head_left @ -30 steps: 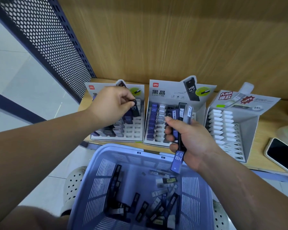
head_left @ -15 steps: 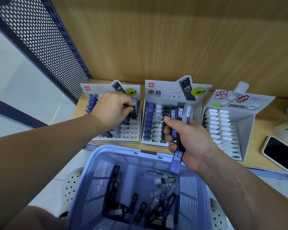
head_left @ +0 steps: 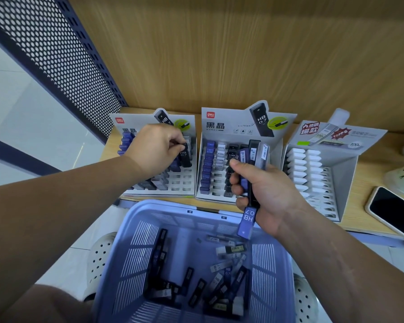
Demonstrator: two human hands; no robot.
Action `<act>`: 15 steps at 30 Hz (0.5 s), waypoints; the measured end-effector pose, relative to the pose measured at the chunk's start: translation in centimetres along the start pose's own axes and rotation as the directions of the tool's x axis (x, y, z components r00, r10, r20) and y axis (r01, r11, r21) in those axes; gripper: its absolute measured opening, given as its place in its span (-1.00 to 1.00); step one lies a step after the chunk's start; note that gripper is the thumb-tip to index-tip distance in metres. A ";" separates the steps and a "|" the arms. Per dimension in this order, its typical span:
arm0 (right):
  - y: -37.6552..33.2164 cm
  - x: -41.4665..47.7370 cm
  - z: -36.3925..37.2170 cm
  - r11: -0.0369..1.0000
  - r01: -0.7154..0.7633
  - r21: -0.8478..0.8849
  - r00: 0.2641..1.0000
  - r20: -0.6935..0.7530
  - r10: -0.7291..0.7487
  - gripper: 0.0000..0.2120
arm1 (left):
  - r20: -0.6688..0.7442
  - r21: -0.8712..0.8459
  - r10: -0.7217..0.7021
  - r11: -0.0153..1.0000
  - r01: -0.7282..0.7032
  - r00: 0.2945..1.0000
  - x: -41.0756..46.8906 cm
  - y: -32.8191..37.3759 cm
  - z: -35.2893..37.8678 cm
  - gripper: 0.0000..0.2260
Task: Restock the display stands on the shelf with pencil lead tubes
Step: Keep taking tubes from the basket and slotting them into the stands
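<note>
Little change over the last second: left hand [head_left: 156, 148] keeps a thumb-and-fingertip pinch on one black tube [head_left: 184, 156], label "HB 0.7", nearly upright over the right-hand columns of the left stand [head_left: 126, 123], left of centre frame. Its lower end sits slightly deeper among the slots. My read: insertion under way, not seated yet.

Right hand [head_left: 264, 194] is unchanged, fingers curled round a bundle of tubes [head_left: 252, 169] in front of the middle stand [head_left: 219, 127].

Materials:
- Tubes: slim rectangular hard plastic in black, purple and clear, with barcode labels.
- Stands: printed card with stepped slot grids. The left one has many open slots.
- Right stand [head_left: 345, 173]: white caps only.
- Basket [head_left: 163, 206], bottom centre: lilac slotted plastic holding plenty of loose tubes [head_left: 196, 287].
- Shelf [head_left: 369, 183]: wood grain.
</note>
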State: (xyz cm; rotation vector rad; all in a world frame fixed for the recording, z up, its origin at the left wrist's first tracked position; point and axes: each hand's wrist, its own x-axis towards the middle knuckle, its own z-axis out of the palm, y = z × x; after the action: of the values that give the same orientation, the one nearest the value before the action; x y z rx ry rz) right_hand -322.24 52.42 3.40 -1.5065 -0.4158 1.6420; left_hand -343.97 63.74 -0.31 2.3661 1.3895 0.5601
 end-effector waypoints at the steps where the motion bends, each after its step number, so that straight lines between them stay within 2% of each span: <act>1: 0.0 0.0 0.0 1.000 -0.001 0.002 1.000 0.001 0.001 -0.86 | 0.001 -0.003 0.000 1.000 0.000 1.000 0.0 0.0 0.0 -0.97; 8: 0.1 0.2 -0.2 1.000 0.006 -0.011 1.000 -0.003 -0.006 -0.86 | -0.010 -0.005 -0.023 1.000 0.022 1.000 0.1 -0.2 0.4 -0.92; 15: 0.1 0.1 -0.3 1.000 -0.002 -0.013 1.000 -0.006 0.002 -0.85 | -0.032 0.013 0.027 1.000 -0.026 0.999 -0.1 0.2 0.5 -0.91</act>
State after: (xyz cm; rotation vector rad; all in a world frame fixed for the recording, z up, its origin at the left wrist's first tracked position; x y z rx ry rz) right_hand -321.98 52.38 3.24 -1.5214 -0.4233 1.6389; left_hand -343.69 63.49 -0.64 2.3990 1.3813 0.6011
